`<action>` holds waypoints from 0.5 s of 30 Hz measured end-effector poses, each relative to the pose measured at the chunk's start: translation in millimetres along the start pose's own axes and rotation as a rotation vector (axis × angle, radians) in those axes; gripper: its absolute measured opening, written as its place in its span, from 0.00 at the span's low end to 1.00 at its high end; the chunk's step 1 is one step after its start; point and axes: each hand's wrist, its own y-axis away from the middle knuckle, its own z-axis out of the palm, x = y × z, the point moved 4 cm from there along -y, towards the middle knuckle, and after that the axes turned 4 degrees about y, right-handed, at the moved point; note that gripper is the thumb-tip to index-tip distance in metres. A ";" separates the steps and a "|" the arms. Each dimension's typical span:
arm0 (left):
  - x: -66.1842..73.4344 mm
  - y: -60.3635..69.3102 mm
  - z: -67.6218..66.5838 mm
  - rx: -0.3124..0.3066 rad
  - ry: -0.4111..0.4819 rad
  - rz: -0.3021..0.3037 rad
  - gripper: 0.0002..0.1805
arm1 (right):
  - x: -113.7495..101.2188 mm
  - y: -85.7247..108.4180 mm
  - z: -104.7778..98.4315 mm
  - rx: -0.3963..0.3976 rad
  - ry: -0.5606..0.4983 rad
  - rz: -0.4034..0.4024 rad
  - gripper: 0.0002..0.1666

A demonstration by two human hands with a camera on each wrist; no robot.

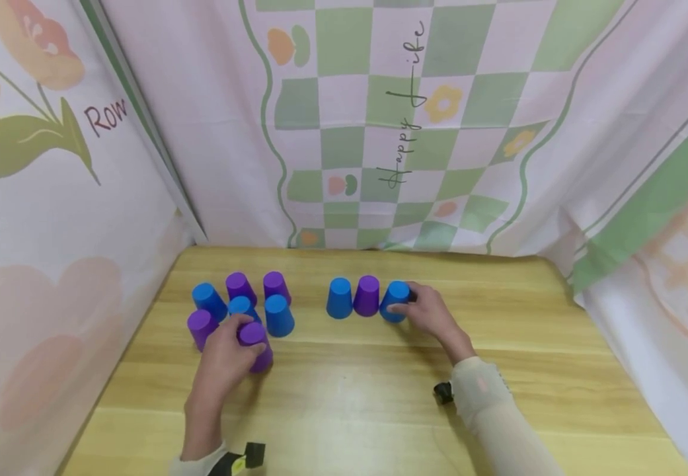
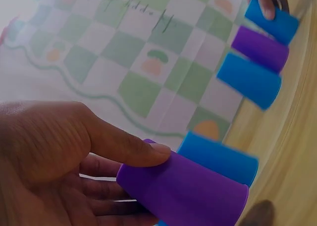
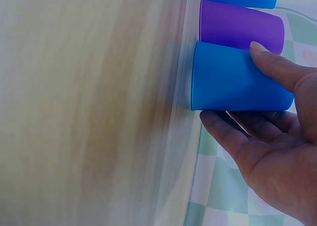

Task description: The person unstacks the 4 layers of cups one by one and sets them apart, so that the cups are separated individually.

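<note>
My left hand (image 1: 225, 360) grips an upside-down purple cup (image 1: 256, 350) at the front of a cluster on the left, thumb on one side and fingers on the other. Whether that cup touches the table cannot be told. Around it stand other upturned cups, among them a blue cup (image 1: 279, 317) and a purple cup (image 1: 202, 327). On the right, my right hand (image 1: 429, 311) holds a blue cup (image 3: 233, 80) between thumb and fingers. That cup ends a short row, beside a purple cup (image 1: 367, 296) and another blue cup (image 1: 339, 299).
The wooden table (image 1: 344, 410) carries all the cups. A patterned curtain (image 1: 349, 152) hangs along its back edge, and a printed cloth wall (image 1: 70, 264) borders the left side. A gap of bare wood separates the cluster from the row.
</note>
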 end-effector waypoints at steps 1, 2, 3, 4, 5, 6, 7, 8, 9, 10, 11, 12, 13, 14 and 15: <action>-3.2 0.7 -3.3 0.003 -0.003 -0.005 0.26 | 0.0 -0.1 0.1 0.001 0.003 -0.001 0.36; -6.1 1.2 -6.3 0.006 -0.006 -0.010 0.27 | -0.1 -0.1 0.0 0.005 0.005 0.000 0.36; -9.2 1.7 -9.1 0.008 -0.005 -0.016 0.27 | -0.1 -0.1 -0.1 0.007 0.007 -0.001 0.36; -12.2 2.1 -11.6 0.009 -0.005 -0.023 0.26 | -0.1 -0.4 -0.2 0.009 0.011 -0.003 0.36; -15.3 2.4 -13.9 0.008 -0.004 -0.032 0.26 | -0.3 -0.4 -0.4 0.011 0.013 -0.005 0.36; -18.0 2.7 -16.2 0.010 -0.004 -0.036 0.27 | -0.4 -0.3 -0.6 0.014 0.014 -0.006 0.35; -20.7 2.8 -18.1 0.011 -0.004 -0.039 0.27 | -0.5 -0.3 -0.6 0.014 0.014 -0.008 0.35; -23.4 3.3 -20.3 0.014 -0.006 -0.045 0.27 | -0.7 -0.3 -0.5 0.013 0.012 -0.010 0.35; -26.0 3.8 -22.4 0.017 -0.007 -0.052 0.27 | -0.8 -0.3 -0.3 0.011 0.013 -0.013 0.35; -28.2 4.3 -24.5 0.020 -0.009 -0.057 0.27 | -0.9 -0.4 -0.1 0.009 0.013 -0.015 0.35; -30.0 4.6 -26.4 0.023 -0.009 -0.061 0.27 | -0.9 -0.2 0.1 0.009 0.012 -0.015 0.34; -31.7 5.0 -28.5 0.028 -0.011 -0.063 0.27 | -0.8 0.0 0.3 0.009 0.012 -0.014 0.34; -33.2 5.2 -30.4 0.033 -0.011 -0.065 0.27 | -0.7 0.2 0.5 0.009 0.011 -0.013 0.34; -34.0 5.6 -32.7 0.040 -0.011 -0.064 0.27 | -0.6 0.2 0.7 0.008 0.011 -0.012 0.34; -35.0 5.8 -34.8 0.047 -0.012 -0.063 0.27 | -0.4 0.2 0.8 0.008 0.011 -0.012 0.34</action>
